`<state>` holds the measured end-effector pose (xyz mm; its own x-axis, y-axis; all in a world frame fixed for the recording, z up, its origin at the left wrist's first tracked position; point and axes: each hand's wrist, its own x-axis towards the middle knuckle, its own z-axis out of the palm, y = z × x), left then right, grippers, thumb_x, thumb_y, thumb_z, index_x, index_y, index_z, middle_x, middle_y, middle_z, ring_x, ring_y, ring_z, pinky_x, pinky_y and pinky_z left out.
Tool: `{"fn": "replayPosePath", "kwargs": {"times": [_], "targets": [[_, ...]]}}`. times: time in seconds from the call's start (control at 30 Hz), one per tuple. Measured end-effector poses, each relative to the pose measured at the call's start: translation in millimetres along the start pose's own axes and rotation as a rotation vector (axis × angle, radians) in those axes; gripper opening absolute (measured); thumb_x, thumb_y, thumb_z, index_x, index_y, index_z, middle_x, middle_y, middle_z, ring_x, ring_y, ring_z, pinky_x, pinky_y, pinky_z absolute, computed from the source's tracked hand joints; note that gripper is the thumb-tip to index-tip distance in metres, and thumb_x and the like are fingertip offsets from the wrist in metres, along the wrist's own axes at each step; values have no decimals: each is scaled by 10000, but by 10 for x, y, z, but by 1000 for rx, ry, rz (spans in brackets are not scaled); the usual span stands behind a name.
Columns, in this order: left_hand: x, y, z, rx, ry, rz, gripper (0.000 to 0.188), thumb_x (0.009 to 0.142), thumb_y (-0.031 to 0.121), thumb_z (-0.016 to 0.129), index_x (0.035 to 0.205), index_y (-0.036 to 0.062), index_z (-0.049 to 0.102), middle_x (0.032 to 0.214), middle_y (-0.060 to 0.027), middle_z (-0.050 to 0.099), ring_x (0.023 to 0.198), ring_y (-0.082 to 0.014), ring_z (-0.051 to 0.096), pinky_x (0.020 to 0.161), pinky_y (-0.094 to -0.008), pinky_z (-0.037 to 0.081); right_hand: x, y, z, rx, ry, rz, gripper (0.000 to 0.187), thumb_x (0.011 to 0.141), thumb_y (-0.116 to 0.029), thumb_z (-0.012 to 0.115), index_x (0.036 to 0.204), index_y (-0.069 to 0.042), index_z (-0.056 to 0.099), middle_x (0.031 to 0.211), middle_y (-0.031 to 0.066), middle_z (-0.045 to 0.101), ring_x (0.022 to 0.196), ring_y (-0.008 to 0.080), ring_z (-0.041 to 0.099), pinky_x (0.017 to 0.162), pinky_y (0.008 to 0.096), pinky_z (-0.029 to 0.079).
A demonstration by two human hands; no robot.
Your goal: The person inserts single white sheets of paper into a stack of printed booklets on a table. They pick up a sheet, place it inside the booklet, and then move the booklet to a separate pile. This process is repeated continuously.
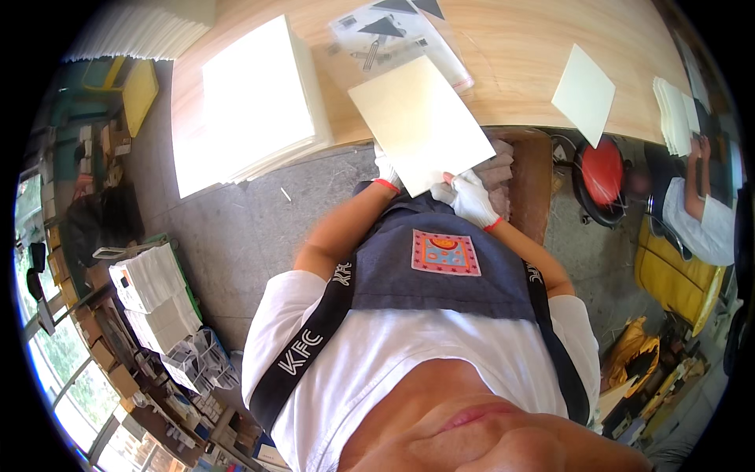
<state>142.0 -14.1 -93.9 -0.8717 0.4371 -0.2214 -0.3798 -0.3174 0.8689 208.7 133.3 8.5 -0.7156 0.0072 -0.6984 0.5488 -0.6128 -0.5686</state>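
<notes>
A rectangular cream sheet or thin pad (421, 118) lies tilted across the table's near edge, its near corner hanging over my lap. My right hand (472, 198), in a white glove with a red cuff and a bare thumb tip, is closed on that near corner. At the sheet's lower left edge, my left hand (385, 169) in a matching glove holds it from beneath. Most of the left fingers are hidden under the sheet. Beyond it, a clear plastic packet (381, 39) with dark triangles and printed marks lies partly covered.
A tall stack of white sheets (255, 102) stands left on the wooden table (503, 47). Another cream sheet (586, 94) overhangs the edge at right. Further right are a small stack (672, 118), a red stool (602, 173) and another person's arm (694, 185). A loaded cart (157, 295) stands left.
</notes>
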Motion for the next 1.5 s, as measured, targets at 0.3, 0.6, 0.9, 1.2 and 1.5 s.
{"fn": "replayPosePath", "kwargs": {"times": [0.3, 0.6, 0.9, 1.2, 1.5], "targets": [[76, -157, 0, 456, 381, 69, 246, 859, 186, 534, 996, -18, 555, 854, -71, 624, 753, -146, 595, 685, -302, 499, 615, 135, 138, 117, 17, -105, 218, 871, 4, 433, 1077, 39, 496, 933, 100, 554, 745, 236, 629, 628, 327, 572], [-82, -6, -31, 15, 235, -297, 244, 864, 170, 500, 1018, -9, 560, 886, -101, 626, 701, -191, 619, 600, -300, 517, 1072, -158, 237, -2, -111, -21, 157, 890, -114, 456, 886, 29, 520, 770, 135, 599, 644, 246, 631, 564, 345, 541], [-313, 500, -325, 112, 569, -194, 171, 848, 146, 559, 885, -18, 585, 836, -98, 624, 686, -165, 621, 565, -265, 522, 928, -431, 565, -1827, -134, -918, 337, 792, -264, 574, 1120, -204, 520, 1028, 67, 518, 953, 252, 539, 739, 381, 469], [-370, 411, -770, 150, 339, -361, 252, 846, 181, 537, 970, -34, 580, 871, -112, 631, 717, -173, 620, 585, -265, 510, 979, -180, 593, -1823, -359, -983, 223, 825, -295, 507, 1011, -174, 523, 805, 86, 609, 727, 270, 607, 594, 408, 474], [-393, 443, -730, 34, 423, -388, 160, 858, 115, 487, 922, -14, 556, 862, -119, 617, 693, -189, 601, 606, -285, 510, 859, 60, 640, -1618, -509, -859, 101, 800, -219, 534, 826, -122, 543, 697, 99, 623, 649, 247, 621, 516, 391, 468]]}}
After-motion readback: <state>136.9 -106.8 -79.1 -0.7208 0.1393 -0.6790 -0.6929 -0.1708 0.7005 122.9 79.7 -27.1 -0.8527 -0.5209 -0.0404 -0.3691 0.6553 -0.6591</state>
